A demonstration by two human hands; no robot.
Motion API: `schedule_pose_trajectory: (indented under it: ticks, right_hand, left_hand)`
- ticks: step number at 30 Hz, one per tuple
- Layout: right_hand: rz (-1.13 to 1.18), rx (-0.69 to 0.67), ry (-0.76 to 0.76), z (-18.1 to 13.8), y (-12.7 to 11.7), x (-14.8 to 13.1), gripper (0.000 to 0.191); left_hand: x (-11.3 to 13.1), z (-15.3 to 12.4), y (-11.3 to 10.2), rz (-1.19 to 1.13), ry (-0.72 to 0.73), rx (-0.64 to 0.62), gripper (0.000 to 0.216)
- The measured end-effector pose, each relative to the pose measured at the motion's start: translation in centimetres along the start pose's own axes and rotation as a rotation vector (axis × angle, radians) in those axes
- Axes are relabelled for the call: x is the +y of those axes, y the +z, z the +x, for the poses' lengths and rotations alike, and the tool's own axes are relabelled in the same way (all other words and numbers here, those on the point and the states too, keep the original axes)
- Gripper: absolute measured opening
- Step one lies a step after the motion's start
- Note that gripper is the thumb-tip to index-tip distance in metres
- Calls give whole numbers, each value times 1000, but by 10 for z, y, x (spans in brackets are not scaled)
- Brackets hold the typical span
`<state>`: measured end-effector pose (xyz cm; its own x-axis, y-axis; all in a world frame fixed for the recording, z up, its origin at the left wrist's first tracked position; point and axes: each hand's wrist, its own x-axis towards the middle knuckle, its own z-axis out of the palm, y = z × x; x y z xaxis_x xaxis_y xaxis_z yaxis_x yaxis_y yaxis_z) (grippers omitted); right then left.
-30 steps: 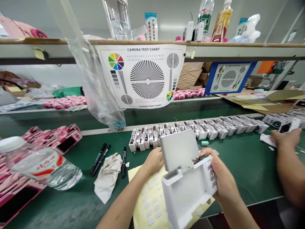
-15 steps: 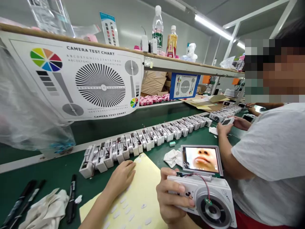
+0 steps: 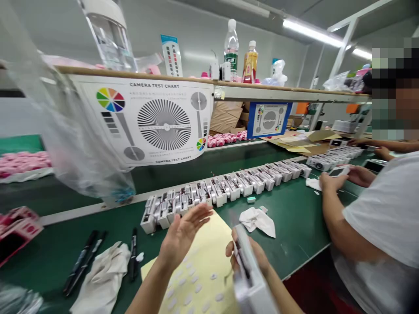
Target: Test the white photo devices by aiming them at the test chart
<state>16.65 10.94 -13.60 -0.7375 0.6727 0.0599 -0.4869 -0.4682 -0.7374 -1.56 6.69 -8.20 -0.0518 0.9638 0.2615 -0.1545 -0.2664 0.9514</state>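
Observation:
My right hand [image 3: 253,257] grips a white toy camera [image 3: 253,285], which is turned edge-on and smeared by motion, so its screen and lens do not show. Raised above a yellow sheet [image 3: 209,257], my left hand [image 3: 185,233] holds nothing, its fingers stretched out and the palm turned toward the camera. Small white pieces lie scattered on the sheet. Just beyond my hands, a long row of white camera housings [image 3: 218,192] with exposed insides runs along the bench.
Black markers [image 3: 80,261] and a pale cloth [image 3: 106,274] lie at the left. A white cloth [image 3: 258,220] is right of the sheet. A test chart [image 3: 166,124] hangs from the shelf [image 3: 294,92]. At the right, a co-worker [image 3: 382,209] handles another camera [image 3: 338,171].
The toy camera has swung from facing me, with its lit screen showing, to edge-on and nearer the middle. My left hand has lifted off the yellow sheet. The view has shifted left.

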Motion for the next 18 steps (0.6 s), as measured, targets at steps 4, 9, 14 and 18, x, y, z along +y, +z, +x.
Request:
schedule_pose_trajectory:
  ticks: [4, 9, 14, 18]
  right_hand:
    - [-284, -31, 66, -5, 7, -12, 33]
    - [-448, -12, 80, -4, 22, -8, 31]
    - [-376, 26, 24, -3, 30, -10, 35]
    - [-374, 49, -16, -7, 35, -18, 32]
  left_hand:
    - [36, -34, 22, -324, -134, -218, 76]
    - [71, -67, 53, 460, -3, -491, 73]
    - [79, -102, 61, 741, 195, -341, 64]
    - [47, -126, 36, 793, 266, 275, 50]
